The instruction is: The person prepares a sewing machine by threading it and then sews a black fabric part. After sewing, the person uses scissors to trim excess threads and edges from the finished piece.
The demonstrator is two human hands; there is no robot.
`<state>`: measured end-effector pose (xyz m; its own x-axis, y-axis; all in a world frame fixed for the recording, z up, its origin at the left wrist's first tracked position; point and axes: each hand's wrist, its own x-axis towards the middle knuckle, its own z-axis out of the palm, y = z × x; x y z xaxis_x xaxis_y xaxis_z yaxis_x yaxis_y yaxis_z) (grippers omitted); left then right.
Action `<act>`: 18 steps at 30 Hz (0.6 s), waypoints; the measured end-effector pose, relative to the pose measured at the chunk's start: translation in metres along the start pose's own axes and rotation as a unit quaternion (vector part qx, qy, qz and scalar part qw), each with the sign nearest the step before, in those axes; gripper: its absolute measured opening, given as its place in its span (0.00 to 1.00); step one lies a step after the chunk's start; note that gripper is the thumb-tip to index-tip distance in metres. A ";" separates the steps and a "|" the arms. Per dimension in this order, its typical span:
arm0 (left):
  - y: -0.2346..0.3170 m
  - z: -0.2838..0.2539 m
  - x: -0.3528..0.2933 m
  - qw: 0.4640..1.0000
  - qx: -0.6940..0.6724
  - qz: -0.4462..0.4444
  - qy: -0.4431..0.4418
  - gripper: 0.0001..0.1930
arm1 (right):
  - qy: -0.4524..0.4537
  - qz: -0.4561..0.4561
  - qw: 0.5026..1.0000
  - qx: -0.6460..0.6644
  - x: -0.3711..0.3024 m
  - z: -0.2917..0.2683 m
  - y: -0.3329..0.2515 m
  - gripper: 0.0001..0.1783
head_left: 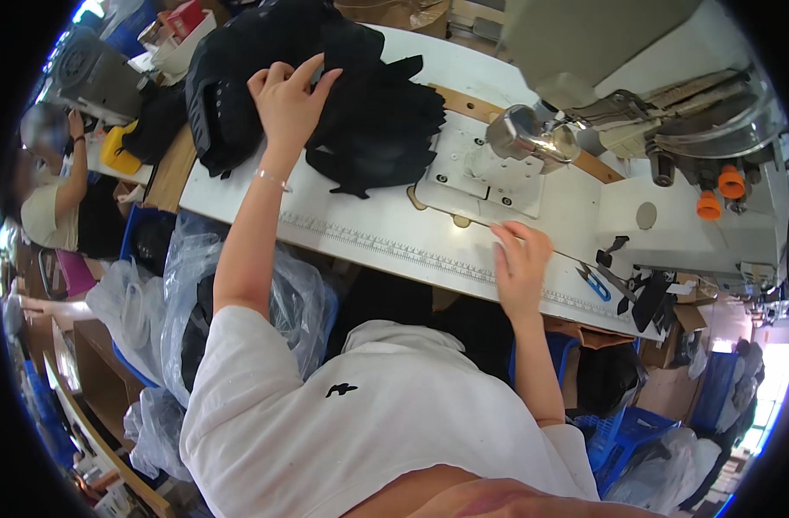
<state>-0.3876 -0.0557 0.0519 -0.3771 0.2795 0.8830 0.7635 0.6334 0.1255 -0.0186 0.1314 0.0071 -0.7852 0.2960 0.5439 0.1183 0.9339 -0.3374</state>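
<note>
My left hand (289, 102) reaches to the far side of the table, its fingers spread over a heap of black fabric pieces (373, 129). The fingertips lie against the dark cloth, and no piece shows gripped between them. Beside that hand sits a bulkier black fabric bundle (226, 112). My right hand (522, 259) hovers by the table's front edge, just in front of the sewing machine's metal plate (476, 177). Its fingers are loosely bent, with the thumb apart and nothing visible in them.
The sewing machine (602, 52) fills the far right. Blue thread snips (595, 281) and black scraps (649, 298) lie at the table's right end. A printed ruler strip (386, 250) runs along the front edge. Plastic bags (187, 293) hang at left; another person (57, 198) works beyond.
</note>
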 end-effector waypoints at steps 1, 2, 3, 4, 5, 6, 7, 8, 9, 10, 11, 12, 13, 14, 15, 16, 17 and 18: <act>0.022 -0.017 0.007 1.000 -0.012 0.006 0.027 0.16 | 0.001 0.007 0.999 0.041 0.010 0.002 -0.009 0.21; 0.044 -0.036 0.010 0.998 -0.023 0.013 0.053 0.16 | 0.003 0.013 0.996 0.083 0.023 0.002 -0.020 0.22; 0.067 -0.054 0.006 0.998 -0.037 0.013 0.053 0.16 | 0.023 0.030 0.989 0.140 0.038 0.002 -0.031 0.22; 0.091 -0.074 -0.005 0.998 -0.047 0.012 0.050 0.16 | 0.043 0.045 0.978 0.200 0.053 0.000 -0.041 0.23; 0.113 -0.090 -0.022 0.998 -0.054 0.011 0.026 0.17 | 0.029 0.072 0.941 0.329 0.064 -0.001 -0.051 0.24; 0.136 -0.101 -0.042 0.998 -0.065 0.012 0.002 0.18 | 0.019 0.095 0.888 0.449 0.074 -0.003 -0.060 0.24; 0.160 -0.111 -0.059 0.995 -0.085 0.046 -0.036 0.18 | -0.004 0.120 0.859 0.497 0.080 -0.008 -0.061 0.25; 0.178 -0.120 -0.074 0.989 -0.102 0.080 -0.075 0.19 | -0.024 0.148 0.826 0.544 0.086 -0.014 -0.062 0.26; 0.187 -0.123 -0.089 0.969 -0.191 0.112 -0.110 0.16 | -0.061 0.182 0.828 0.527 0.089 -0.023 -0.061 0.28; 0.192 -0.119 -0.103 0.938 -0.282 0.141 -0.143 0.15 | -0.099 0.216 0.830 0.506 0.090 -0.027 -0.057 0.29; 0.200 -0.115 -0.111 0.933 -0.306 0.124 -0.144 0.14 | -0.068 0.159 0.888 0.425 0.086 -0.026 -0.053 0.28; 0.207 -0.111 -0.118 0.927 -0.330 0.107 -0.145 0.14 | -0.063 0.162 0.912 0.370 0.081 -0.020 -0.043 0.28; 0.213 -0.109 -0.125 0.920 -0.352 0.088 -0.147 0.14 | -0.060 0.166 0.933 0.315 0.070 -0.011 -0.028 0.28; 0.214 -0.105 -0.131 0.918 -0.358 0.085 -0.148 0.15 | -0.058 0.163 0.950 0.258 0.059 -0.001 -0.013 0.28; 0.216 -0.097 -0.135 0.918 -0.362 0.080 -0.143 0.15 | -0.073 0.198 0.940 0.270 0.041 0.011 -0.001 0.28; 0.218 -0.092 -0.137 0.917 -0.365 0.075 -0.139 0.15 | -0.091 0.232 0.913 0.323 0.034 0.011 -0.001 0.27; 0.222 -0.091 -0.139 0.922 -0.359 0.084 -0.123 0.15 | -0.109 0.266 0.882 0.375 0.028 0.010 0.000 0.26; 0.226 -0.087 -0.138 0.919 -0.364 0.101 -0.113 0.15 | -0.126 0.299 0.846 0.424 0.026 0.009 0.003 0.25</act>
<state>-0.1174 -0.0135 -0.0026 -0.2252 0.5335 0.8152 0.9473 -0.0756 0.3112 -0.0440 0.1404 0.0137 -0.8565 0.5122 -0.0630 0.1448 0.1215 -0.9820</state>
